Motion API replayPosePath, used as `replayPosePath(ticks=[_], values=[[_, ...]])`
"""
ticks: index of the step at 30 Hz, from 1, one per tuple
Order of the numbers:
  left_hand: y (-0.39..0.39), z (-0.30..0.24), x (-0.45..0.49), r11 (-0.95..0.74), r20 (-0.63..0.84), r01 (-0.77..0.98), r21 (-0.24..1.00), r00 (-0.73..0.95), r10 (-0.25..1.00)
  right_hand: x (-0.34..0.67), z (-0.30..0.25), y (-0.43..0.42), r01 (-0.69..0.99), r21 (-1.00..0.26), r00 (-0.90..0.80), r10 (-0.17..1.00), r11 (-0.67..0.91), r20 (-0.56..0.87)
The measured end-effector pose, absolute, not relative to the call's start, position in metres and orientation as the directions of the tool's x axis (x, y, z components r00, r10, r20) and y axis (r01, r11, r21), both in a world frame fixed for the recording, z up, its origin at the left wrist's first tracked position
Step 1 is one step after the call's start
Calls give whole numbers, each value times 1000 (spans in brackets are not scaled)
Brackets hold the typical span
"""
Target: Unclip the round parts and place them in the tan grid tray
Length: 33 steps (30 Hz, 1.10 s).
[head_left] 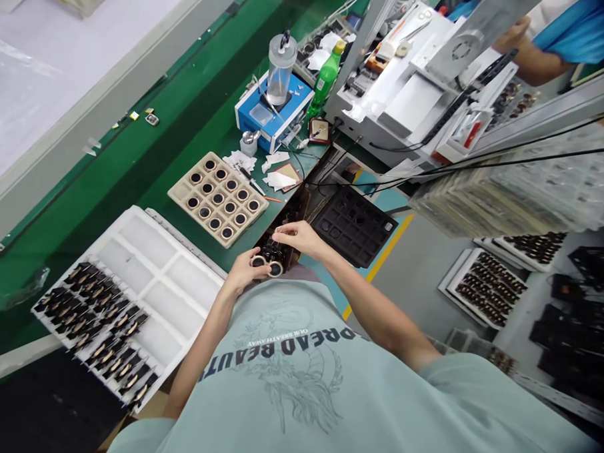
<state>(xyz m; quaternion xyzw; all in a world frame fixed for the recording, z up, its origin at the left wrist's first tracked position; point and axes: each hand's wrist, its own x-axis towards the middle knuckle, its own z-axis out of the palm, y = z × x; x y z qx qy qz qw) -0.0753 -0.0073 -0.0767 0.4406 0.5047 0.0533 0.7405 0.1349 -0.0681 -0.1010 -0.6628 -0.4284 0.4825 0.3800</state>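
Note:
Close to my waist, my left hand [247, 269] is closed on two round parts [275, 269] with pale rings and black centres. My right hand [300, 238] sits just beyond them, thumb and fingertips pinched together above small dark pieces [272, 248]. Whatever the pinch holds is too small to make out. Just past my left hand, a beige tray [183, 193] on the green bench carries rows of similar round parts with black centres.
Left of me is a white divided tray [154, 237] partly filled with dark parts. A blue machine [251, 121] and a green bottle [328, 77] stand farther back. A black tray [368, 246] lies to the right. Another person's arm [532, 59] shows at upper right.

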Motion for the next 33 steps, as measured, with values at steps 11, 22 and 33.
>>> replayPosePath(ticks=[11, 22, 33], values=[[27, -107, 7, 681, -714, 291, 672, 498, 492, 146, -120, -93, 589, -805, 62, 997, -66, -37], [65, -158, 138, 503, -639, 411, 761, 337, 691, 268, -124, -60, 502, -745, 627, 778, -439, -36], [81, -168, 171, 497, -653, 466, 732, 268, 709, 289, -135, -87, -93, -912, 686, 639, -399, -350]])
